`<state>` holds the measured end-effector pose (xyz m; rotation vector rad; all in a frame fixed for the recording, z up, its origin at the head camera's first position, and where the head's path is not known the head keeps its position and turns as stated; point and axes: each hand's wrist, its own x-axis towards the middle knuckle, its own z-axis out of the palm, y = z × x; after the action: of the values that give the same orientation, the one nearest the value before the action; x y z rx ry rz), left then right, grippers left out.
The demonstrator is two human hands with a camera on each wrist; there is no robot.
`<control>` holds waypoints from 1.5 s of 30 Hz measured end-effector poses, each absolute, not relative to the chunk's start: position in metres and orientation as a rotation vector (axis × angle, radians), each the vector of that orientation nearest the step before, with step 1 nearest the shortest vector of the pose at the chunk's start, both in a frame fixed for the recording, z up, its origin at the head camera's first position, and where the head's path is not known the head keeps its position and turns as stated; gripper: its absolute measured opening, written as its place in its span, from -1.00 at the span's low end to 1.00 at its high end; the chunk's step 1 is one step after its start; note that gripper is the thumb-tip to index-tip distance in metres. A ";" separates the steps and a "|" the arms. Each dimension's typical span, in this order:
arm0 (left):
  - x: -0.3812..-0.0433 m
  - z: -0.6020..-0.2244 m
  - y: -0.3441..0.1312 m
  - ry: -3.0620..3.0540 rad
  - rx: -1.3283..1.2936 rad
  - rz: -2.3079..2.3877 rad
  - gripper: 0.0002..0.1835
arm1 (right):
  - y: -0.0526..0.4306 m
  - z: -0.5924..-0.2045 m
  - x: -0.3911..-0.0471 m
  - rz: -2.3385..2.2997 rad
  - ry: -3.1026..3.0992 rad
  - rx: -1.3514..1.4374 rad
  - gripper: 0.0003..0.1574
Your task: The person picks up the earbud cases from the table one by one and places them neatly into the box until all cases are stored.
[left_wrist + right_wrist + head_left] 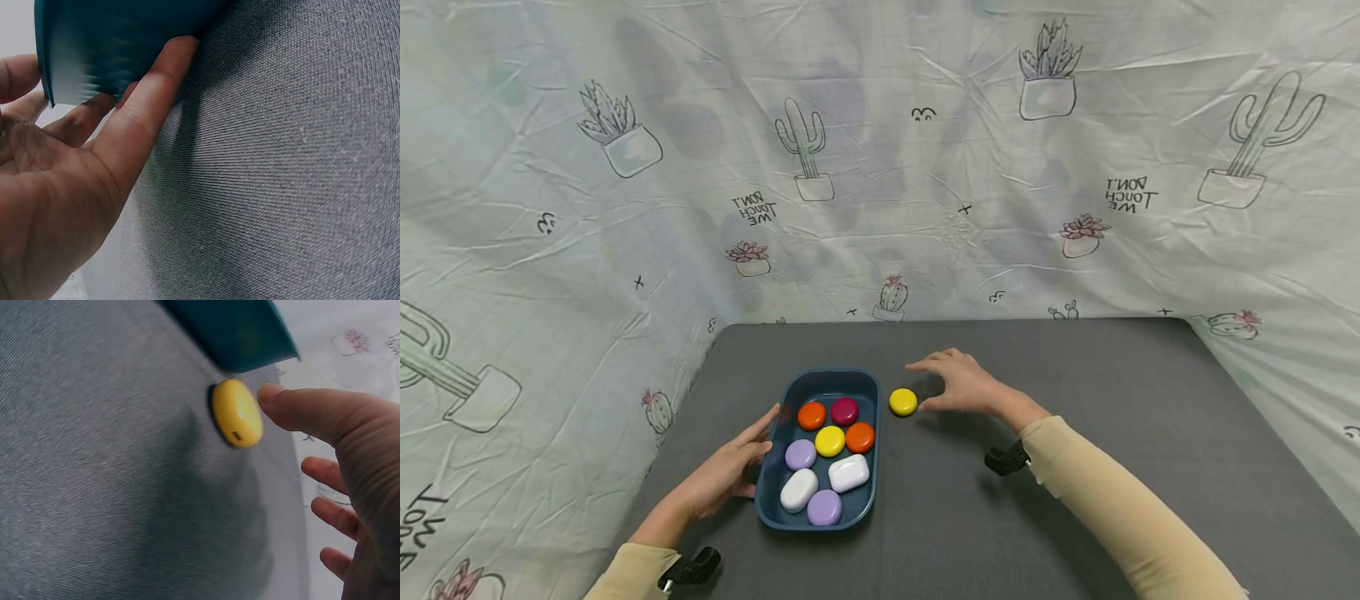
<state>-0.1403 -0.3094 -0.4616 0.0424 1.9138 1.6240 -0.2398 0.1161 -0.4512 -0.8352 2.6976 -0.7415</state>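
On the dark cloth lies a glossy yellow disc-like piece (903, 402), just right of a blue tray (876, 483); a small slot shows in its side in the right wrist view. My right hand (961, 383) hovers beside this piece, thumb and fingers spread apart, the thumb tip close to it and nothing held. Against the tray's left outer wall rest the fingers of my left hand (721, 477), with the thumb low along the wall in the left wrist view. Inside the tray sit orange (812, 416), magenta (845, 411), yellow (830, 442), lilac (824, 507) and white (849, 472) rounded pieces.
Dark grey cloth (1075, 400) covers the table. A white curtain (880, 167) with cactus drawings hangs behind the table and along its sides. A black band (1007, 458) is on the right wrist, and another (691, 569) on the left.
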 end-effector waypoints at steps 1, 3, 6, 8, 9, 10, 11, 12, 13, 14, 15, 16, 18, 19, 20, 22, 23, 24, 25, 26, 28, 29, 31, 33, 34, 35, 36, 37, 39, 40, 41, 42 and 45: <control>-0.141 -0.461 -0.309 1.912 0.041 1.625 -0.33 | 0.116 -0.454 -0.240 -0.730 2.695 -0.837 -0.09; -0.141 -0.460 -0.308 1.907 0.037 1.627 -0.33 | 0.116 -0.458 -0.241 -0.717 2.689 -0.840 -0.07; -0.141 -0.459 -0.308 1.897 0.027 1.631 -0.32 | 0.115 -0.464 -0.242 -0.711 2.678 -0.846 -0.07; -0.141 -0.458 -0.308 1.892 0.024 1.630 -0.32 | 0.113 -0.467 -0.242 -0.722 2.669 -0.852 -0.08; -0.141 -0.457 -0.308 1.891 0.023 1.630 -0.32 | 0.112 -0.468 -0.243 -0.721 2.664 -0.851 -0.09; -0.141 -0.457 -0.308 1.890 0.023 1.628 -0.32 | 0.111 -0.469 -0.244 -0.722 2.660 -0.847 -0.10; -0.141 -0.456 -0.308 1.890 0.025 1.628 -0.32 | 0.110 -0.470 -0.245 -0.721 2.658 -0.842 -0.10; -0.142 -0.455 -0.308 1.888 0.025 1.629 -0.32 | 0.108 -0.471 -0.246 -0.722 2.655 -0.834 -0.11; -0.142 -0.455 -0.307 1.884 0.025 1.631 -0.32 | 0.107 -0.471 -0.247 -0.727 2.653 -0.826 -0.11; -0.142 -0.454 -0.307 1.883 0.023 1.632 -0.32 | 0.106 -0.472 -0.248 -0.718 2.654 -0.818 -0.12; -0.143 -0.454 -0.307 1.882 0.022 1.634 -0.32 | 0.105 -0.472 -0.249 -0.715 2.653 -0.810 -0.12; -0.143 -0.454 -0.307 1.883 0.021 1.635 -0.32 | 0.104 -0.473 -0.250 -0.716 2.654 -0.805 -0.13; -0.143 -0.454 -0.307 1.882 0.017 1.636 -0.32 | 0.102 -0.474 -0.251 -0.717 2.655 -0.801 -0.14; -0.143 -0.454 -0.307 1.884 0.014 1.634 -0.32 | 0.101 -0.475 -0.251 -0.718 2.655 -0.800 -0.15; -0.143 -0.455 -0.307 1.889 0.012 1.631 -0.32 | 0.101 -0.475 -0.252 -0.714 2.656 -0.798 -0.15; -0.143 -0.455 -0.307 1.898 0.007 1.625 -0.32 | 0.100 -0.476 -0.252 -0.713 2.660 -0.801 -0.16; -0.143 -0.455 -0.307 1.903 0.004 1.623 -0.32 | 0.099 -0.477 -0.253 -0.711 2.662 -0.802 -0.16; -0.143 -0.455 -0.307 1.910 0.001 1.621 -0.32 | 0.099 -0.477 -0.253 -0.710 2.665 -0.804 -0.16; -0.143 -0.455 -0.307 1.916 -0.001 1.620 -0.32 | 0.099 -0.478 -0.253 -0.713 2.665 -0.803 -0.16; -0.143 -0.455 -0.307 1.921 -0.002 1.618 -0.32 | 0.099 -0.478 -0.254 -0.715 2.665 -0.803 -0.17; -0.143 -0.454 -0.307 1.923 -0.001 1.617 -0.32 | 0.098 -0.479 -0.254 -0.722 2.662 -0.802 -0.17; -0.143 -0.454 -0.307 1.923 0.002 1.617 -0.32 | 0.098 -0.479 -0.254 -0.726 2.659 -0.800 -0.18; -0.143 -0.454 -0.307 1.917 0.006 1.618 -0.33 | 0.098 -0.480 -0.254 -0.729 2.655 -0.800 -0.20; -0.143 -0.454 -0.307 1.916 0.011 1.617 -0.33 | 0.097 -0.480 -0.254 -0.730 2.653 -0.803 -0.21; -0.143 -0.454 -0.307 1.916 0.012 1.617 -0.33 | 0.096 -0.480 -0.254 -0.731 2.652 -0.803 -0.22; -0.143 -0.454 -0.307 1.919 0.012 1.616 -0.33 | 0.096 -0.480 -0.254 -0.732 2.653 -0.804 -0.22; -0.143 -0.454 -0.307 1.922 0.013 1.615 -0.33 | 0.096 -0.480 -0.254 -0.730 2.654 -0.804 -0.23; -0.143 -0.454 -0.307 1.926 0.013 1.613 -0.33 | 0.096 -0.480 -0.255 -0.731 2.653 -0.804 -0.23; -0.144 -0.454 -0.307 1.933 0.012 1.610 -0.33 | 0.095 -0.480 -0.255 -0.738 2.651 -0.804 -0.24; -0.144 -0.454 -0.307 1.934 0.013 1.609 -0.33 | 0.095 -0.480 -0.255 -0.737 2.650 -0.804 -0.24; -0.144 -0.454 -0.307 1.935 0.015 1.608 -0.33 | 0.095 -0.480 -0.256 -0.738 2.649 -0.804 -0.25; -0.144 -0.454 -0.307 1.933 0.016 1.607 -0.33 | 0.095 -0.480 -0.256 -0.740 2.647 -0.804 -0.25; -0.144 -0.454 -0.308 1.927 0.025 1.607 -0.33 | 0.094 -0.482 -0.256 -0.742 2.642 -0.804 -0.26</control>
<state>-0.1443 -0.3076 -0.4540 0.0251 1.9275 1.6070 -0.2565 0.0942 -0.4818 -0.8044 2.6423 -0.7424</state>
